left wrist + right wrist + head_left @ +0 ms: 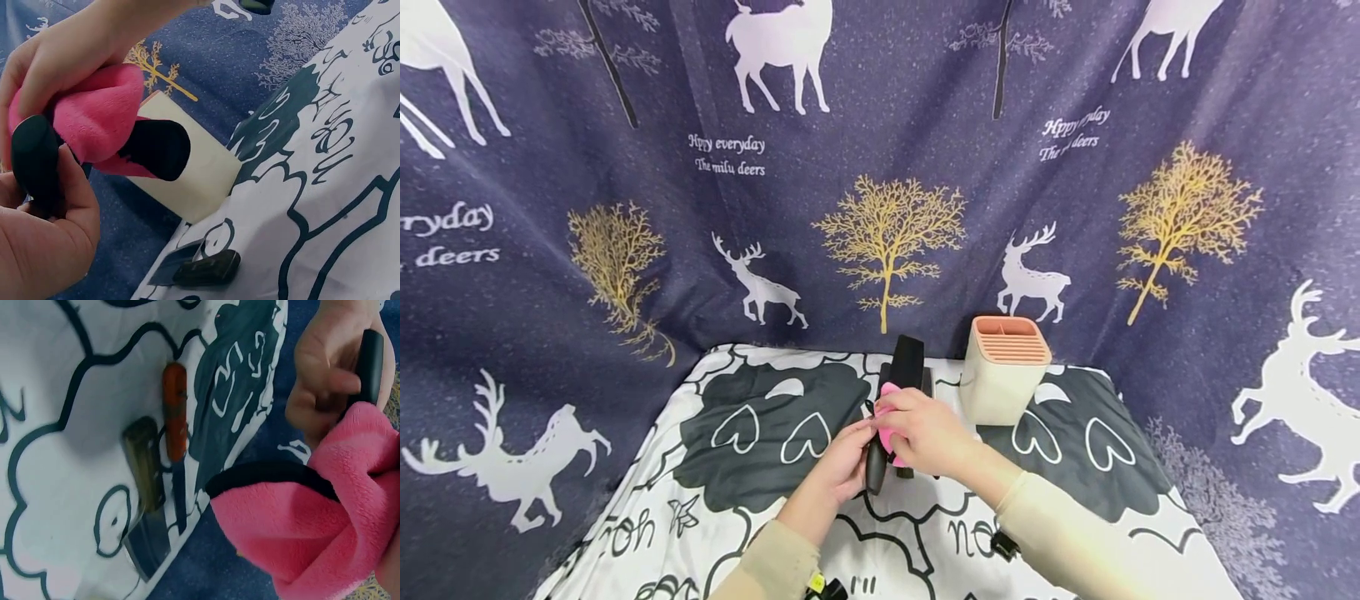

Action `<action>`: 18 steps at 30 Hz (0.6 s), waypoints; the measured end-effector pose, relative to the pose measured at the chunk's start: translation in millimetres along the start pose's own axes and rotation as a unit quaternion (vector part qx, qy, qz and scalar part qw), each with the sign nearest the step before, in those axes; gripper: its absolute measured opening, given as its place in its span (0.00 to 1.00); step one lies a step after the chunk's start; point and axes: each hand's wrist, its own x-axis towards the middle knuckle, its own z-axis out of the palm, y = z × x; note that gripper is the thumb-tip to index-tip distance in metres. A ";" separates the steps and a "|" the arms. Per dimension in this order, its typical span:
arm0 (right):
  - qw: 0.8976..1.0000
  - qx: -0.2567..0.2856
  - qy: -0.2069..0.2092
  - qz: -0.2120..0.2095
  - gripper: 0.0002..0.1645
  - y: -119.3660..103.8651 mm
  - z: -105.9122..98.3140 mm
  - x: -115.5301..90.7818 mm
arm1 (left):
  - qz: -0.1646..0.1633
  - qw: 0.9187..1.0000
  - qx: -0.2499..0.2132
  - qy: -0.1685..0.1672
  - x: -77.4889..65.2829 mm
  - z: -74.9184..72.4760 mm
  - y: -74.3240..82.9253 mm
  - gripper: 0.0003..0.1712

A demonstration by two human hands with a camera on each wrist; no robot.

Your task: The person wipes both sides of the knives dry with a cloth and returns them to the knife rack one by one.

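A knife with a black handle (876,468) and a broad black blade (907,360) is held above the bed-like surface. My left hand (844,468) grips its handle, fingers curled round it. Bunched over part of the blade is a pink cloth (100,115), which my right hand (934,432) pinches from above. The rounded black blade end (167,150) sticks out past the cloth in the left wrist view. Folds of cloth hide the middle of the knife. In the right wrist view, most of my right hand is out of sight.
A cream knife holder (1003,387) with a slotted orange-pink top stands at the back right. Beneath the hands lie a broad-bladed knife with an olive-brown handle (144,459) and a narrower orange-handled knife (175,409). A patterned dark curtain (880,142) hangs behind.
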 end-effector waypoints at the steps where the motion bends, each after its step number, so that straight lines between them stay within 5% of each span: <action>1: 1.000 -0.004 -0.004 0.004 0.19 -2.0 2.1 1.2 | 0.008 1.000 0.000 -0.006 0.1 0.5 -1.1 0.16; 9: 0.999 -0.016 0.002 0.036 0.14 -10.3 12.1 8.7 | 0.018 1.000 0.002 -0.017 -4.7 -6.9 -5.3 0.19; 18: 0.980 -0.082 0.105 0.147 0.28 -16.6 22.5 3.3 | 0.017 0.999 -0.041 0.009 -8.0 -14.0 0.3 0.21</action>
